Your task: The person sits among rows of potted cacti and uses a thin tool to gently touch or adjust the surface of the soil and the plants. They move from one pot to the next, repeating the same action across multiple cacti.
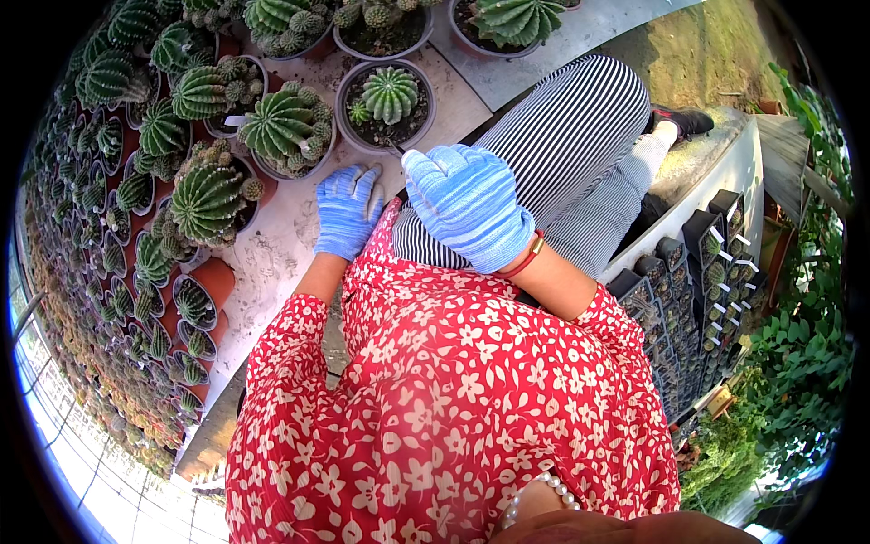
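Note:
In front of me a round plastic pot (344, 126) stands on the bench. It holds dark soil, a ribbed globe cactus (390, 95) and a small bright-green offset (359, 112). My right hand (469, 204), in a blue striped knit glove, is closed just above my thigh, beside the pot's near rim. From its fingers a thin dark pointed tool (395, 147) reaches to that rim; the rest of it is hidden. My left hand (348, 211), gloved alike, rests palm down on the pale bench top (265, 272), left of my lap, touching no pot.
Larger potted cacti with offsets, such as one clustered cactus (285, 129), crowd close on the left. Many small pots (194, 299) fill the bench beyond. Another potted cactus (516, 20) stands at the top. Black seedling trays (707, 272) with white tags stand on my right.

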Tool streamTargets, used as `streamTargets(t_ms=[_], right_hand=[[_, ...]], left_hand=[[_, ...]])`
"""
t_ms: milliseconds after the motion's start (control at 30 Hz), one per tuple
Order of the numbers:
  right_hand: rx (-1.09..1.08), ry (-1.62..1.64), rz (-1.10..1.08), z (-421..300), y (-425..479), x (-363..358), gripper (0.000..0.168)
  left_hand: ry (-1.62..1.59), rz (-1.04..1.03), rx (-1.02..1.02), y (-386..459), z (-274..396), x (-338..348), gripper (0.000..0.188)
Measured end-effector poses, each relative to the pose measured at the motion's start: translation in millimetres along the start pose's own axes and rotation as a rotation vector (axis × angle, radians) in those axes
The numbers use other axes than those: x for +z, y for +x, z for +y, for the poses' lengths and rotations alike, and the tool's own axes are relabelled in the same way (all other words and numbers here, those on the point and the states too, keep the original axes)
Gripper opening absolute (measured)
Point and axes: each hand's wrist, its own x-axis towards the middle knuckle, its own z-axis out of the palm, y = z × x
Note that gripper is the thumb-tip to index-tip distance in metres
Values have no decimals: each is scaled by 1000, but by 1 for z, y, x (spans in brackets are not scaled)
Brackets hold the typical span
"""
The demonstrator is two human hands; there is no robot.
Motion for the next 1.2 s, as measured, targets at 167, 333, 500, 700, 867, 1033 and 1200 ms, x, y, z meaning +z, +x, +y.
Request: streamTargets(t_ms=[167,333,500,700,867,1033,1200], right_hand=[[87,18,1,7,0,0,17],[186,59,65,16,-4,-8,17],[199,27,-13,15,-4,-10,14],[201,87,-60,6,5,-1,18],[213,64,46,1,0,-5,18],[353,330,213,3,-2,-40,17],[544,637,265,21,24,-53,18]], left_hand=[[14,7,1,-2,3,2,33],[14,16,-20,-4,5,6,34],[10,-8,-22,-1,7,5,33],[-32,26,-8,2,8,4,30],[-35,61,4,-1,4,7,30],[-37,94,-2,0,6,13,30],[-14,108,-11,-3,3,21,33]])
